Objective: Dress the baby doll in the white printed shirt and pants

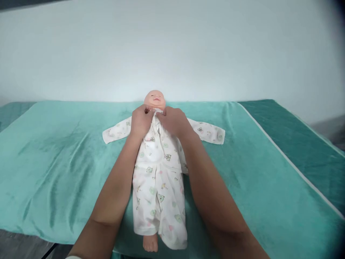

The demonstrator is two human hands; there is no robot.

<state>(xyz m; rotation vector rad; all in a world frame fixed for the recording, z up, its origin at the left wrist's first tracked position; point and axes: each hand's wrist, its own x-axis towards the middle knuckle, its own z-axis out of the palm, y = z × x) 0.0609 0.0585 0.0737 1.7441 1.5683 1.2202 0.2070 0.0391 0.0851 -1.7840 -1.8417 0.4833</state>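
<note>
A baby doll lies on its back, head toward the wall. It is dressed in a white baby jacket and matching trousers printed with small bears. Both sleeves stretch out sideways on the cloth. At the doll's neck, my left hand pinches one side of the jacket's collar. Close beside it, my right hand pinches the other side. Below the collar the two front edges run down the chest with a small gap. One bare foot shows under a trouser leg; the other foot is mostly covered.
A light green cloth covers the table, with wrinkles at the left. Toward the right, a white-edged fold meets a darker green cloth. The pale wall rises right behind the table. Grey floor shows at the lower left.
</note>
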